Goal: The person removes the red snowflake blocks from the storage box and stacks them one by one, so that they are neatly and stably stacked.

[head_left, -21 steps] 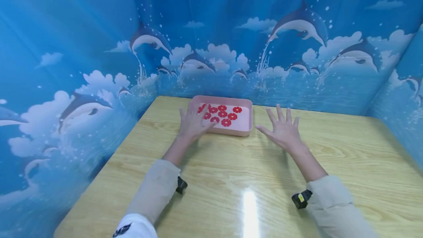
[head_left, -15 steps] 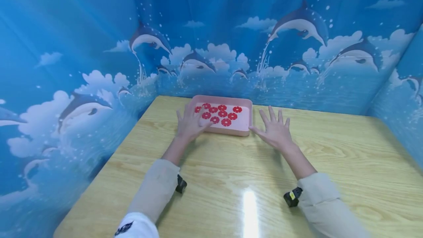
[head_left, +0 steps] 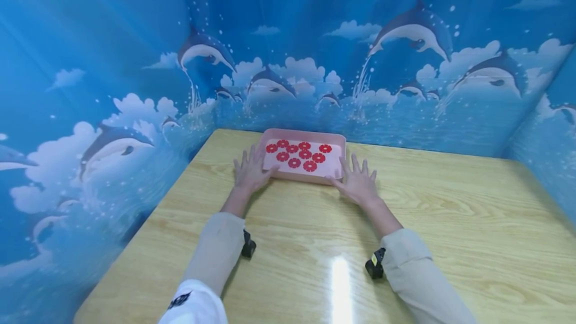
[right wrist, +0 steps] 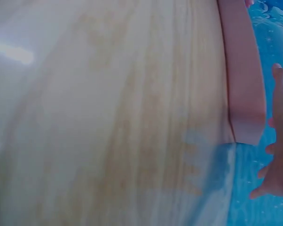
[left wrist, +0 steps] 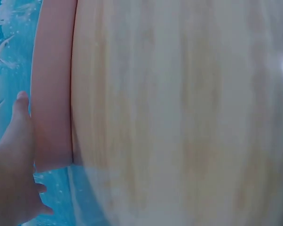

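A pink rectangular tray (head_left: 299, 177) stands at the far side of the table. Several red, round, notched pieces with pale centres, such as this red piece (head_left: 310, 166), lie spread on its floor. My left hand (head_left: 250, 173), fingers spread, is at the tray's front left corner, with the thumb over the rim. At the front right corner my right hand (head_left: 358, 183) is also spread, its thumb by the front wall. Whether either hand touches the tray is unclear. The wrist views show the left hand (left wrist: 14, 165) and right hand (right wrist: 282, 136) beside the tray's outer wall.
The wood-grain table (head_left: 297, 234) stretches out in front of the tray, with a bright light reflection on it. A blue dolphin-print curtain (head_left: 288, 39) hangs right behind the tray and along both sides. Each sleeve has a small black camera (head_left: 375, 264) at the wrist.
My right hand has moved left, from beside the tray to its front right corner. The left hand has shifted left and slightly towards me, uncovering red pieces. The tray has stayed in place.
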Demonstrator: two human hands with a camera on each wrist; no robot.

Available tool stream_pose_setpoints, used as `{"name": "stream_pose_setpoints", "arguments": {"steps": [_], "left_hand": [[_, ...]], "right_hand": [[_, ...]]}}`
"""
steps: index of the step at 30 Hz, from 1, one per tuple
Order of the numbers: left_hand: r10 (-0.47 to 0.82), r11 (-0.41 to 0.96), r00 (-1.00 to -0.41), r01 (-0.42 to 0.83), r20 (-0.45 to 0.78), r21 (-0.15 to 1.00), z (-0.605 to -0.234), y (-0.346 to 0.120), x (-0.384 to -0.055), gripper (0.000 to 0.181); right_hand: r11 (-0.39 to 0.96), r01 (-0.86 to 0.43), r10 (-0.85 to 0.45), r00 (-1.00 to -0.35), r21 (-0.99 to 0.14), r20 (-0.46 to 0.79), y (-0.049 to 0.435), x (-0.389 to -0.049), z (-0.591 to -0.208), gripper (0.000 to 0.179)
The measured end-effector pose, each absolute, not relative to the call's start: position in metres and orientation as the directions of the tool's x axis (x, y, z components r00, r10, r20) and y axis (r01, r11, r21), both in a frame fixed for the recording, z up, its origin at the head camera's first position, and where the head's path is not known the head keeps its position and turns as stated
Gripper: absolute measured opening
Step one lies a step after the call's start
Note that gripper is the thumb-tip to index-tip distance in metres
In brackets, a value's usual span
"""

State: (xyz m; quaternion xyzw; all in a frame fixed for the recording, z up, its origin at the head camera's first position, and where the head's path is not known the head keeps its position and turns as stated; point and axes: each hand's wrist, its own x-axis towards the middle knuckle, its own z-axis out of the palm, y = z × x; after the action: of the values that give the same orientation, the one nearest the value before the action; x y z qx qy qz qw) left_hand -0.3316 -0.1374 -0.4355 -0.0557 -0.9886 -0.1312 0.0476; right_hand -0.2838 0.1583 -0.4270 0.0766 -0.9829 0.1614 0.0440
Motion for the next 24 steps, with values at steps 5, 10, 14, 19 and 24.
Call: {"name": "stream_pose_setpoints", "arguments": {"steps": [5,10,14,19,24], "left_hand": [[0.056,0.941,-0.996,0.076,0.068,0.329,-0.441,-0.138,-0.334,0.082],[0.059,0.908,-0.997,0.078,0.059,0.412,-0.445,-0.137,-0.336,0.083],[0.064,0.899,-0.995,0.092,0.080,0.429,-0.446,-0.136,-0.335,0.081],[0.074,0.880,-0.994,0.103,0.080,0.464,-0.446,-0.133,-0.330,0.080],[0.066,0.863,-0.994,0.102,0.089,0.496,-0.446,-0.131,-0.323,0.082]], "right_hand": [[0.922,-0.150,-0.112,-0.986,-0.358,0.124,0.154,-0.290,-0.436,0.081],[0.909,-0.120,-0.091,-0.992,-0.400,0.092,0.153,-0.293,-0.442,0.079],[0.898,-0.121,-0.090,-0.992,-0.423,0.092,0.155,-0.291,-0.440,0.078],[0.890,-0.135,-0.101,-0.990,-0.436,0.100,0.158,-0.287,-0.438,0.076],[0.889,-0.153,-0.122,-0.988,-0.432,0.099,0.163,-0.280,-0.438,0.078]]}}
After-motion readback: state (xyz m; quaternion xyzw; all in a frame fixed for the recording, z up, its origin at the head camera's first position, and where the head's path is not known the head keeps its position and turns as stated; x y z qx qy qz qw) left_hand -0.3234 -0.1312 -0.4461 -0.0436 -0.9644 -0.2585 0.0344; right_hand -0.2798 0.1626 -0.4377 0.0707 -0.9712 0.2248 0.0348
